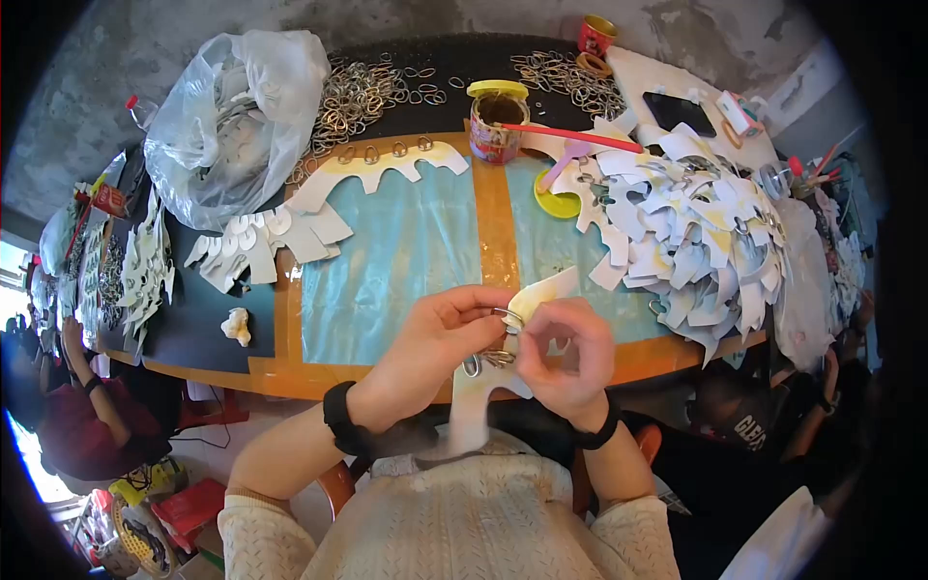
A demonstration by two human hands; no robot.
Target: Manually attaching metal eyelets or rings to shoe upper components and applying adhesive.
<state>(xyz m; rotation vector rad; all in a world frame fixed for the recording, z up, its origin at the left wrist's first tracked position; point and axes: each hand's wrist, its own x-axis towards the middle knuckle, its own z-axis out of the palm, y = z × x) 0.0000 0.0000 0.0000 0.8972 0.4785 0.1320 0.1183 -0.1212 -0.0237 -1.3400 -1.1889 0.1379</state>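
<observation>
Head view shows the left hand [435, 333] pinching a metal ring [508, 313] and the right hand [570, 362] gripping a white scalloped strip [547, 289] by the tabletop [198, 343] edge, where a loosened pinch could drop the ring.

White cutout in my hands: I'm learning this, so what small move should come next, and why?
Probably press the edge of the white cutout over the metal ring: the left hand pinches that ring, and the right hand holds the cutout beside it.
</observation>
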